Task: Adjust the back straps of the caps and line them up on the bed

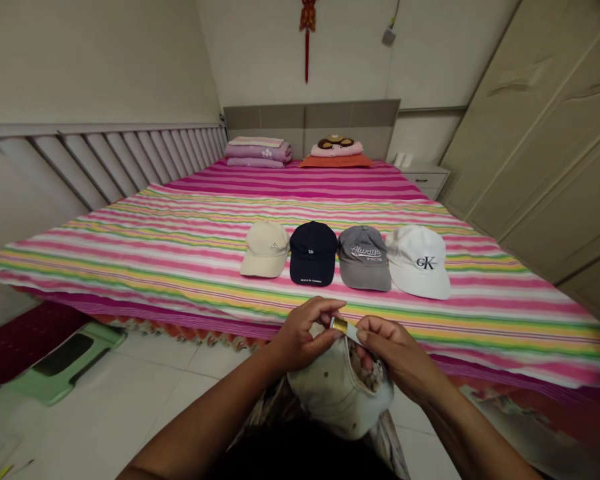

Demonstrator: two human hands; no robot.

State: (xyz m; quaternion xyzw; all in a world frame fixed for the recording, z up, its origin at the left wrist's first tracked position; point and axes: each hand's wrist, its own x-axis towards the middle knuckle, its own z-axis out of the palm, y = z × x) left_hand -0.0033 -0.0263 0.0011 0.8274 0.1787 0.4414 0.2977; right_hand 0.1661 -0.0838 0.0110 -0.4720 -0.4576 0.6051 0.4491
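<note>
cream cap [330, 393], grey "always" cap [364, 257] beyond

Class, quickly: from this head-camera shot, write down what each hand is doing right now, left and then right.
Left hand: closed, pinching the metal-buckled strap of the cream cap.
Right hand: closed, pinching the same strap.

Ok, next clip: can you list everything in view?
Caps: 4, beige cap, navy cap, grey cap, white cap, row mid-bed
Striped bedcover: 1, pink, yellow, green, white, over the bed
Folded bedding: 1 stack, lilac, bed head
Step stool: 1, pale green, floor left
Wardrobe: 1, beige, right wall
Held cap: 1, cream, under the hands
Strip: 1, gold and white, between the fingers
Hands: 2, left hand, right hand, both on the strip
</note>
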